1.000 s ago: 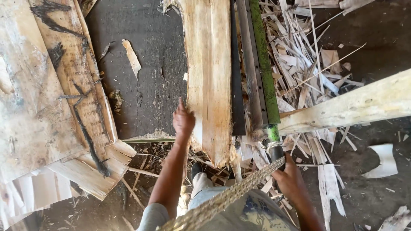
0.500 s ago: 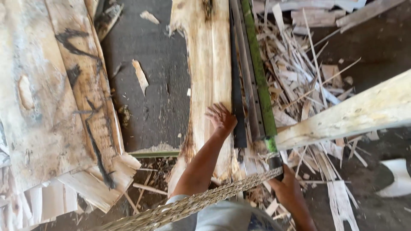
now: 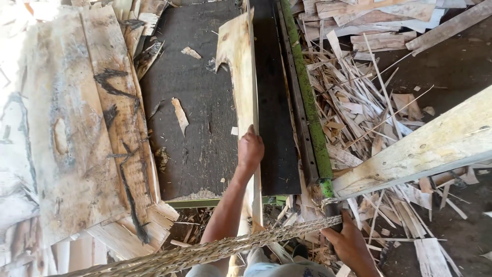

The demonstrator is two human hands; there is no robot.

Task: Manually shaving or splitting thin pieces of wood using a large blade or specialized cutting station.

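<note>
On a dark bench (image 3: 195,102) amid heaped wood scraps (image 3: 359,102), the left hand (image 3: 250,150) pinches the veneer sheet (image 3: 241,72) in its grip, now tipped on edge rather than flat as before, beside the green lever (image 3: 305,87) whose handle the right hand (image 3: 352,241) clasps, cutting seemingly pending.

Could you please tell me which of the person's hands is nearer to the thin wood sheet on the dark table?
Left. The left hand grips the wood sheet at its edge; the right hand is off beside it, at the green lever.
</note>
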